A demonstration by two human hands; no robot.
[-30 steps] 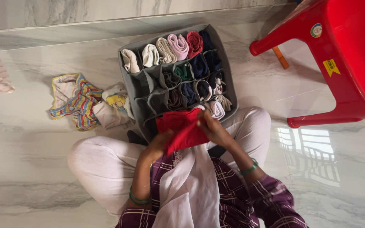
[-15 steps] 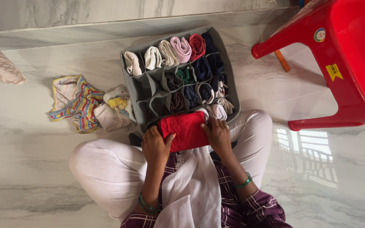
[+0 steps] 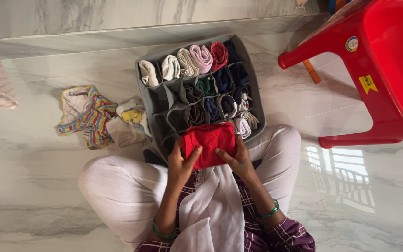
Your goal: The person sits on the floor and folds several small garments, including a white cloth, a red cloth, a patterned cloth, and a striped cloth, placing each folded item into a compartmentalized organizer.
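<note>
I sit cross-legged on a marble floor. Both hands hold a folded red cloth [image 3: 209, 142] over my lap, at the near edge of a grey fabric organiser box [image 3: 146, 101]. My left hand [image 3: 181, 164] grips the cloth's left side, thumb on top. On the right side, my right hand [image 3: 237, 157] has its fingers pressed over the fold. The box's cells hold rolled garments in white, pink, red, green and navy; a few cells on its left side look empty.
A striped multicoloured cloth [image 3: 86, 115] and a pale garment with a yellow print [image 3: 129, 120] lie on the floor left of the box. A red plastic chair [image 3: 374, 65] stands at the right. A marble step runs along the far side.
The red cloth went from loosely held and half unfolded to a compact folded rectangle. Both hands shifted inward over it and pressed it flat near the box's front edge.
</note>
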